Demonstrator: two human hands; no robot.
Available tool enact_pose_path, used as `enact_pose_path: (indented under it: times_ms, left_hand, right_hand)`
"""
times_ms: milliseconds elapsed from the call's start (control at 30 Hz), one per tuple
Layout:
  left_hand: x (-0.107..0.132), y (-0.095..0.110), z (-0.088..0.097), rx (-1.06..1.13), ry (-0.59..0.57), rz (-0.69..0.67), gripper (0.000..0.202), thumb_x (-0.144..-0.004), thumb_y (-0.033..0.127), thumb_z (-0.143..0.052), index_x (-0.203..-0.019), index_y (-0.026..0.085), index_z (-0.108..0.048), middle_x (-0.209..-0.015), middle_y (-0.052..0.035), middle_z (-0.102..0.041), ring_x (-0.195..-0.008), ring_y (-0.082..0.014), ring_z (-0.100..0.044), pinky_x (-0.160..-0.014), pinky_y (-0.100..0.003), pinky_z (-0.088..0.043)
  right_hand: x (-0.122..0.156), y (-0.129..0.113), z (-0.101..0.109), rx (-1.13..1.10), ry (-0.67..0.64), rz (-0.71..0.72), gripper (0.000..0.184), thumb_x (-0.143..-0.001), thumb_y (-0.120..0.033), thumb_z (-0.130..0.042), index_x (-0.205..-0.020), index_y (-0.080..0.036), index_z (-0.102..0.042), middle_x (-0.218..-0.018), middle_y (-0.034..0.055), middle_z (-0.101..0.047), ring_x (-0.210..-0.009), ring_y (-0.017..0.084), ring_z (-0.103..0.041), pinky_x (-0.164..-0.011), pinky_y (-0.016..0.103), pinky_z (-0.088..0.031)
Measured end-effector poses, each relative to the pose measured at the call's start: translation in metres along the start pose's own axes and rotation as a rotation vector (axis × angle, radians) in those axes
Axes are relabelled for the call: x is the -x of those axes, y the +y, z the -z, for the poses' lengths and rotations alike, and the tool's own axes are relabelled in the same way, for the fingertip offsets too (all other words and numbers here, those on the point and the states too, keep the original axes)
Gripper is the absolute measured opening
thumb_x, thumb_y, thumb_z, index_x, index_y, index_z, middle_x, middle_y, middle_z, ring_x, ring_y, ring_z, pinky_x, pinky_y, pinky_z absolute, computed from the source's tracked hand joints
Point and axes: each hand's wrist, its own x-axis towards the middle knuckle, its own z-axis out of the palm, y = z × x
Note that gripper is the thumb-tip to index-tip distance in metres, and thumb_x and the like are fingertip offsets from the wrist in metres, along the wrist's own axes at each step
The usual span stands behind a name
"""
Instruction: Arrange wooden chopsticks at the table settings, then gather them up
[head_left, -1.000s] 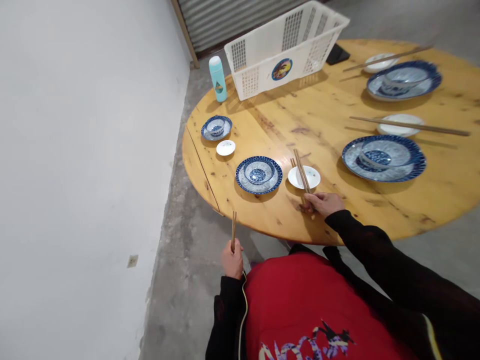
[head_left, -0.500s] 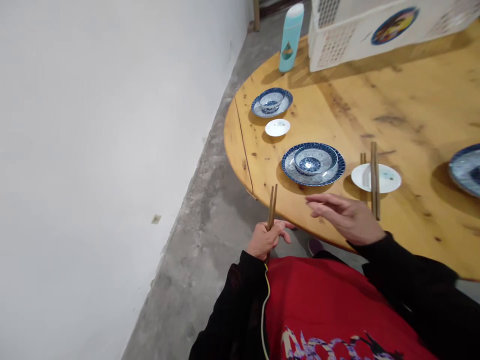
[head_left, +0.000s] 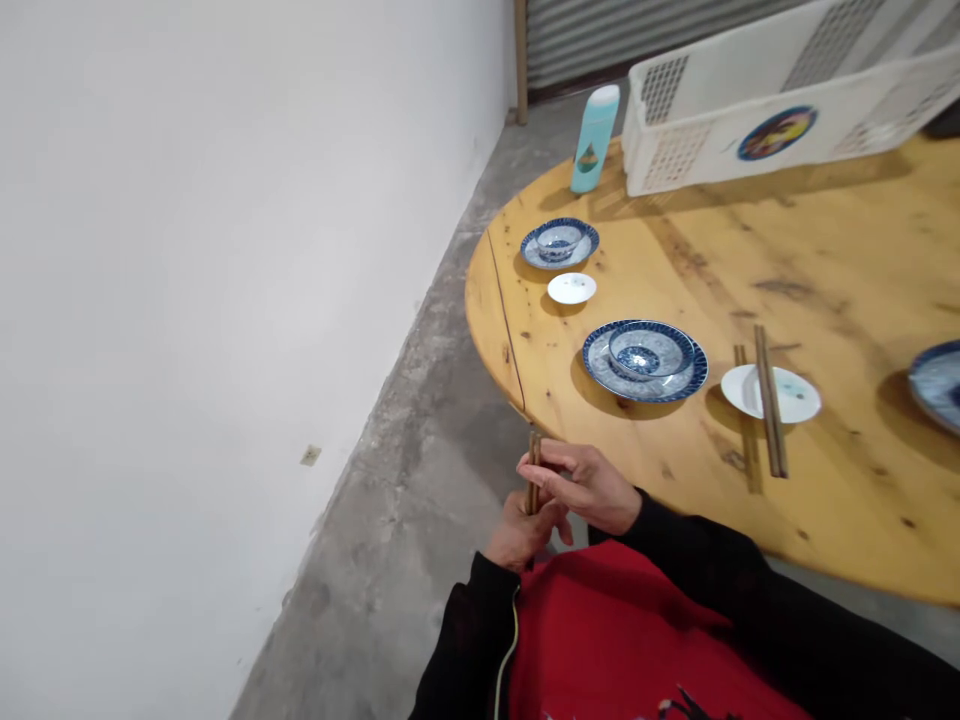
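A pair of wooden chopsticks point(head_left: 532, 489) stands nearly upright just off the table's front edge. My left hand point(head_left: 517, 532) is closed round their lower part. Reaching in from the right, my right hand point(head_left: 592, 487) pinches the same pair higher up, between thumb and fingers. On the table nearby, a blue-and-white bowl point(head_left: 651, 352) sits on a blue-rimmed plate point(head_left: 600, 375). Right of it, another pair of chopsticks point(head_left: 771, 410) rests across a small white dish point(head_left: 801, 396).
Farther back on the round wooden table point(head_left: 847, 270) are a second plate with a bowl point(head_left: 559, 240), a white saucer point(head_left: 571, 289), a light-blue bottle point(head_left: 595, 140) and a white plastic basket point(head_left: 675, 160). A blue plate point(head_left: 937, 385) is at the right edge. A white wall point(head_left: 225, 250) rises on the left.
My right hand has moved left from above the table and taken hold of the chopsticks in my left hand. The view has tilted up, showing more of the basket.
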Motion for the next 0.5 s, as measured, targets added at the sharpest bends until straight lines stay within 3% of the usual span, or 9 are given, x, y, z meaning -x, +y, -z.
enact_pose_path:
  times_ms: [100,200,267,367,433,500]
  left_hand:
    - [0.0,-0.002,0.01,-0.07,0.067,0.029,0.06,-0.089,0.069,-0.057,-0.066,0.015,-0.065,-0.064,-0.0056,-0.062,-0.062,-0.0146,-0.052,-0.063,-0.029,-0.045]
    - [-0.002,-0.001,0.022,-0.118,0.195,-0.078,0.048,-0.089,0.058,-0.063,-0.105,0.013,-0.072,-0.101,-0.0111,-0.072,-0.091,-0.0218,-0.065,-0.086,-0.035,-0.053]
    - [-0.006,-0.001,0.035,-0.169,0.352,-0.165,0.057,-0.087,0.05,-0.069,-0.133,0.017,-0.062,-0.132,-0.0139,-0.065,-0.12,-0.0264,-0.061,-0.105,-0.04,-0.047]
    - [-0.015,-0.003,0.062,-0.19,0.507,-0.172,0.06,-0.091,0.046,-0.063,-0.144,0.02,-0.052,-0.148,-0.0165,-0.053,-0.136,-0.0275,-0.053,-0.115,-0.043,-0.041]
    - [-0.024,-0.004,0.082,-0.167,0.539,-0.157,0.053,-0.095,0.046,-0.057,-0.141,0.019,-0.055,-0.145,-0.0171,-0.054,-0.134,-0.0269,-0.055,-0.112,-0.042,-0.044]
    - [-0.035,-0.004,0.103,-0.151,0.545,-0.133,0.047,-0.097,0.045,-0.055,-0.135,0.018,-0.059,-0.14,-0.017,-0.058,-0.129,-0.0265,-0.059,-0.109,-0.041,-0.047]
  right_hand:
    - [-0.008,-0.007,-0.004,0.05,-0.068,0.06,0.034,-0.097,-0.047,-0.055,-0.079,-0.02,-0.066,-0.065,0.0003,-0.063,-0.049,0.013,-0.059,-0.048,0.024,-0.046]
    - [-0.024,-0.018,0.014,0.19,-0.01,0.184,0.035,-0.097,-0.046,-0.054,-0.077,-0.021,-0.067,-0.071,0.0033,-0.069,-0.062,0.016,-0.067,-0.059,0.027,-0.052]
    - [-0.041,-0.025,0.039,0.317,0.175,0.24,0.036,-0.096,-0.047,-0.055,-0.075,-0.021,-0.068,-0.078,0.0069,-0.074,-0.071,0.02,-0.071,-0.065,0.03,-0.053]
    - [-0.078,-0.029,0.08,0.549,0.638,0.228,0.037,-0.092,-0.052,-0.06,-0.075,-0.021,-0.071,-0.074,0.0094,-0.075,-0.071,0.025,-0.071,-0.065,0.036,-0.052]
    - [-0.107,-0.025,0.102,0.602,0.752,0.178,0.036,-0.093,-0.056,-0.058,-0.081,-0.025,-0.072,-0.072,0.0069,-0.074,-0.07,0.027,-0.071,-0.064,0.039,-0.053]
    - [-0.135,-0.016,0.115,0.596,0.774,0.147,0.038,-0.093,-0.06,-0.057,-0.083,-0.027,-0.071,-0.073,0.0058,-0.073,-0.069,0.026,-0.071,-0.064,0.04,-0.054]
